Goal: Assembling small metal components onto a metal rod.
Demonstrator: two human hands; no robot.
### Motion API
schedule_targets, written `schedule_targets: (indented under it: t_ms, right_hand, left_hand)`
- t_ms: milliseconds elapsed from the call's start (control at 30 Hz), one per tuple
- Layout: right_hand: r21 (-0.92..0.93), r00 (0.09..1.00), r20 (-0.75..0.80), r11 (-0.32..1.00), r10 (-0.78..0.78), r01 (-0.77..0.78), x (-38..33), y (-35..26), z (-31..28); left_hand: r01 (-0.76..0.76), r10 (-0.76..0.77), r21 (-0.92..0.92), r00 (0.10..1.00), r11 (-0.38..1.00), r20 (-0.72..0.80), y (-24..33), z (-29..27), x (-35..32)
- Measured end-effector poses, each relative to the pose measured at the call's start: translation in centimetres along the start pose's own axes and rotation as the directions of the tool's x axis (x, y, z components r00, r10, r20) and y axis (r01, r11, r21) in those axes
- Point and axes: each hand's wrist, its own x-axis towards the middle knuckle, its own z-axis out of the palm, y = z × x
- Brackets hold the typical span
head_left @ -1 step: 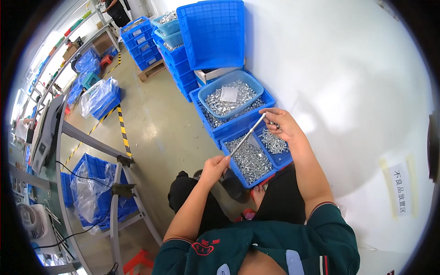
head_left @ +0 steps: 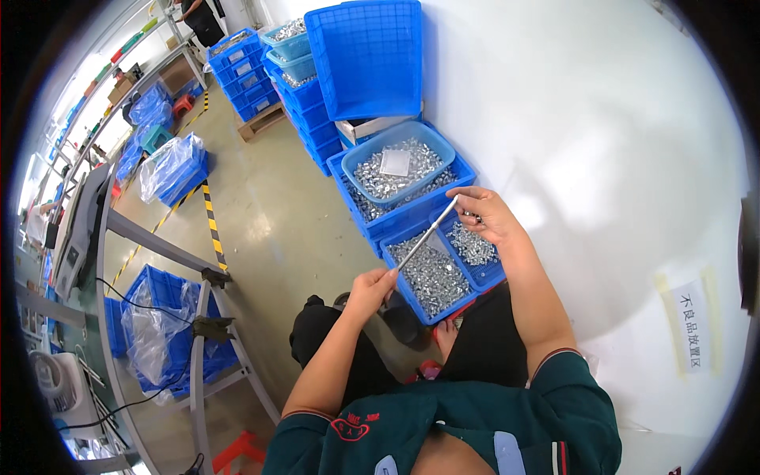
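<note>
My left hand (head_left: 372, 291) is closed round the lower end of a thin silver metal rod (head_left: 427, 236), which slants up to the right. At its upper end, my right hand (head_left: 487, 215) pinches the tip with thumb and finger. Several small shiny metal parts (head_left: 474, 215) sit in that hand's curled fingers; their exact kind is too small to tell. Beneath the rod, a divided blue bin (head_left: 429, 319) rests in front of my knees. Small metal parts (head_left: 435, 283) fill its left compartment, and more loose pieces (head_left: 473, 244) lie in the right one.
Beyond it, a light-blue basket (head_left: 358, 184) of metal parts rests in a larger blue crate (head_left: 372, 229). An upright blue crate (head_left: 364, 59) and stacked bins (head_left: 245, 75) stand farther back. A white wall (head_left: 617, 158) borders the right; a metal-framed bench (head_left: 158, 245) stands left.
</note>
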Motion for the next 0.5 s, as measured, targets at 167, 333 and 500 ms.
schedule_targets:
  t_ms: [167,333,500]
  right_hand:
    - [-0.19,0.989,-0.112,0.979,-0.1,0.078,0.2,0.6,0.7]
    - [-0.058,0.94,-0.287,0.983,-0.186,0.176,1.6,0.4,-2.0]
    - [0.218,0.994,-0.11,0.975,-0.01,0.034,0.6,0.3,-2.3]
  left_hand:
    - [0.024,-0.024,-0.018,1.0,1.0,0.019,-0.1,0.1,0.0]
    - [-0.032,0.031,0.019,0.998,0.999,0.062,-0.6,-0.8,-0.4]
    - [0.033,-0.033,0.006,0.998,0.999,0.046,0.3,-1.1,-1.3]
